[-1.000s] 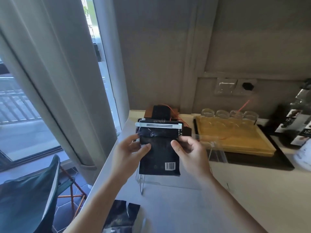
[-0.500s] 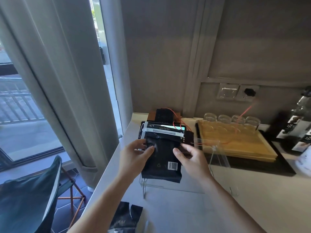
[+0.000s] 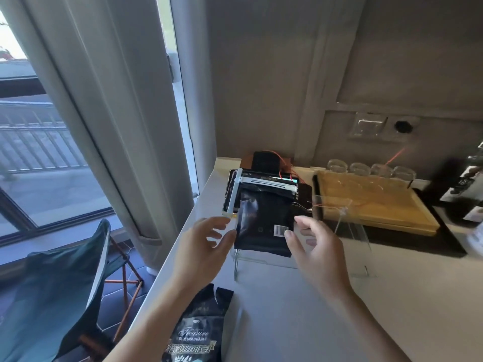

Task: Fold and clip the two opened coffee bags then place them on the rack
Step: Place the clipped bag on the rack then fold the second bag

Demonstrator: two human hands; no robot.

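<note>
Item: second coffee bag (image 3: 198,333), open-topped, at 6 o'clock on the desk (image 3: 326,322). Judged light, soft, crinkly, slippery; best pinched below its torn mouth. Both hands' fingers (image 3: 217,226) are spread, nothing held.

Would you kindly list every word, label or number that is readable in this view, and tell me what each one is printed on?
"Treasure": on the unclipped coffee bag lying on the counter.
"BLUE MOUNTAIN": same bag, just beneath.
Larger characters lower on that bag: too blurred to read.
Barcode on the clipped coffee bag on the clear rack: digits too small to read.
Labels on the dark packages at far right: blurred, unreadable.
</note>
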